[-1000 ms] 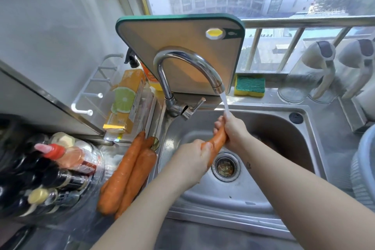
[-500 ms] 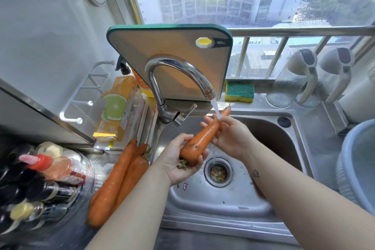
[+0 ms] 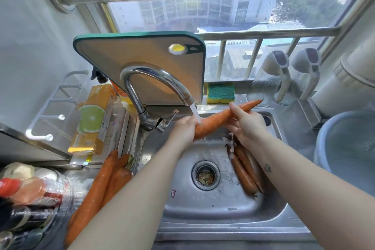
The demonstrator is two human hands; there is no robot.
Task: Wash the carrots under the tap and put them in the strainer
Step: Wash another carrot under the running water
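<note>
A long orange carrot (image 3: 218,119) lies nearly level under the running tap (image 3: 160,81), its thin tip pointing right. My left hand (image 3: 183,131) grips its thick end. My right hand (image 3: 246,125) curls round its thinner half. Water from the spout hits the carrot beside my left hand. Two more carrots (image 3: 244,170) lie in the steel sink (image 3: 203,205), right of the drain. Several carrots (image 3: 97,190) rest on the counter left of the sink. The pale blue strainer (image 3: 345,144) stands at the right edge.
A cutting board (image 3: 129,56) leans behind the tap, and a green-yellow sponge (image 3: 220,93) sits on the sill. An orange box (image 3: 95,119) and a rack stand left of the sink. Bottles (image 3: 24,199) crowd the lower left. Two pitchers (image 3: 284,77) stand at the back right.
The carrot has swung from steeply tilted to almost level, its tip now far right. My right hand slid along it to the right. The camera view shifted, revealing carrots in the sink.
</note>
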